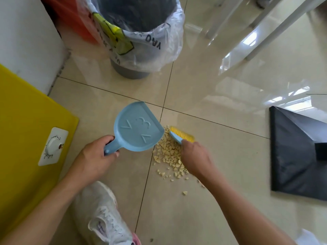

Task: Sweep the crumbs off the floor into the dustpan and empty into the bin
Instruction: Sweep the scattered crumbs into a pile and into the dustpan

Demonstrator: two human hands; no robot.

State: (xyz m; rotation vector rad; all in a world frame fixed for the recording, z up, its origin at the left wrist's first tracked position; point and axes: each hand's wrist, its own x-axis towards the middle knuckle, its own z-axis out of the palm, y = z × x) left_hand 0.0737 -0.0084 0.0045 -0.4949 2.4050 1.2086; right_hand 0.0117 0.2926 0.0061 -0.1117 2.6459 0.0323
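Observation:
A pile of pale yellow crumbs lies on the beige tiled floor, with a few strays trailing toward me. My left hand grips the handle of a light blue dustpan, whose underside with a raised face pattern faces up and whose lip touches the pile's left edge. My right hand holds a small blue brush with yellow bristles at the far side of the pile, close to the pan's lip. The grey bin, lined with a clear plastic bag, stands beyond the dustpan.
A yellow panel with a white knob plate is at left, beside a white wall. My white sneaker is near the bottom. A dark grey flat base lies at right. White furniture legs stand at the far right.

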